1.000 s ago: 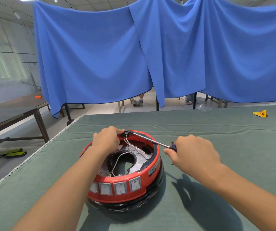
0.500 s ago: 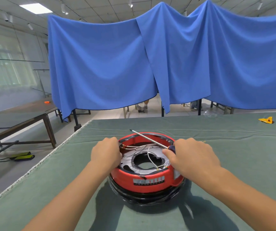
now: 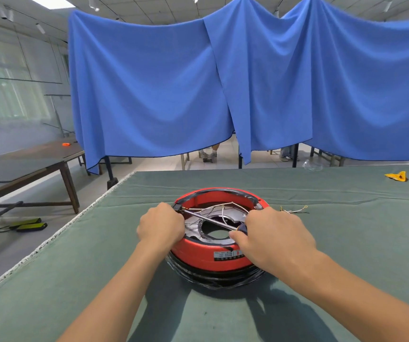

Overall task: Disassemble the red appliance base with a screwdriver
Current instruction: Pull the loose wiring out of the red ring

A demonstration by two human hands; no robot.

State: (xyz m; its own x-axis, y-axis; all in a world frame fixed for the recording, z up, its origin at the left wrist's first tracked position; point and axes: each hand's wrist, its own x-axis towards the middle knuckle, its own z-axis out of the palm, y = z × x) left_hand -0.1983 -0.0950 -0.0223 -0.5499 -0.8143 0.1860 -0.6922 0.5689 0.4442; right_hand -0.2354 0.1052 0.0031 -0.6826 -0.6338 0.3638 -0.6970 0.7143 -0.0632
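The round red appliance base sits on the green table cloth, its open top showing a grey plate with a central hole and loose white wires. A label faces me on its front wall. My left hand grips the left rim of the base. My right hand holds the dark handle of a screwdriver. The metal shaft runs across the opening to the left, and its tip lies at the rim beside my left hand.
A loose wire piece lies on the cloth just right of the base. A yellow object rests at the far right. The table's left edge drops to the floor. Blue curtains hang behind, and a brown table stands at left.
The base has turned on the cloth: the switch panel that faced me is out of sight and the label side faces me. The screwdriver tip has come down to the left rim.
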